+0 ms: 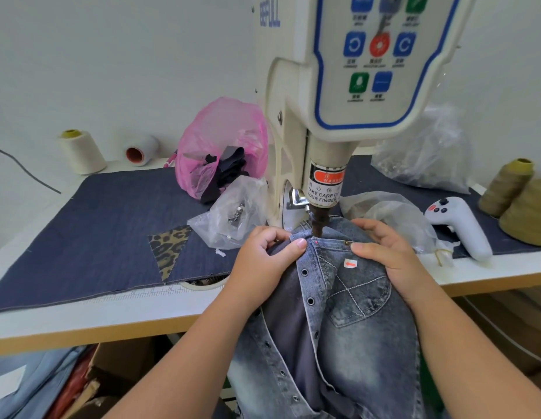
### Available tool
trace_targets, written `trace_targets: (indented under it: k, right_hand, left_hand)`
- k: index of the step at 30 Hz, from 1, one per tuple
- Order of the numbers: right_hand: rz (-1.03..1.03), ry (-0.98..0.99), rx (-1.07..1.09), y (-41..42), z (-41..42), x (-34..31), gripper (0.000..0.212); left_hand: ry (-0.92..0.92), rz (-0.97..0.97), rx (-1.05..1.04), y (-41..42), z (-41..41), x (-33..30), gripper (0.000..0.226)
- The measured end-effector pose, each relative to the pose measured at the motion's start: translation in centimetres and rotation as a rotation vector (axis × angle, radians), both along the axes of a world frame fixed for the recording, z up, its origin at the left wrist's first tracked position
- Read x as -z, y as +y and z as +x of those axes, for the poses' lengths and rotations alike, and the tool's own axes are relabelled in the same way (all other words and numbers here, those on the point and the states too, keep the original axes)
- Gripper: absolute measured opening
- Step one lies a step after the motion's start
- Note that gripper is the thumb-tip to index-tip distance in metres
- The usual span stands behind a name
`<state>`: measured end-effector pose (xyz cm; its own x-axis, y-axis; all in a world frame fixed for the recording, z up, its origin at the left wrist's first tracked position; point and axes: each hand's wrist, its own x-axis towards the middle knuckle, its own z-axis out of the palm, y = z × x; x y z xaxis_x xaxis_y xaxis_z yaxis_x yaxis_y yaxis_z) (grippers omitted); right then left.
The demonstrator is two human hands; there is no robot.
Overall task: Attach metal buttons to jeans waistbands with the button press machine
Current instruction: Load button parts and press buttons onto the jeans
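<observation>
Faded blue jeans [353, 313] hang off the table's front edge, their waistband [326, 241] lying under the brown punch [318, 223] of the cream button press machine [296, 131]. My left hand [264, 255] pinches the waistband's left end between thumb and fingers, just left of the punch. On the right of the waistband, my right hand [384, 251] grips the denim with its thumb on top, beside a small copper rivet [347, 243]. Several eyelets run down the open fly. A white sticker with a red arrow [350, 263] sits below the waistband.
A clear bag of metal buttons [236, 213] lies left of the machine, a pink bag [223, 146] behind it. More clear bags sit to the right. A white handheld controller [459, 228], thread cones [505, 189] and a denim mat [90, 225] with a leopard patch are on the table.
</observation>
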<state>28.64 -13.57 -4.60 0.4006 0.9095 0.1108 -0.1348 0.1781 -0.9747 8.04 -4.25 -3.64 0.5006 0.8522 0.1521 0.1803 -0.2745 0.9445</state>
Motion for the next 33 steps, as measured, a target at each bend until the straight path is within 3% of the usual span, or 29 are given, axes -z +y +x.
trace_targets:
  k: [33]
  right_hand:
    - [-0.010, 0.007, -0.019, 0.16, 0.40, -0.18, 0.043]
  left_hand:
    - [-0.011, 0.029, 0.000, 0.10, 0.03, 0.24, 0.015]
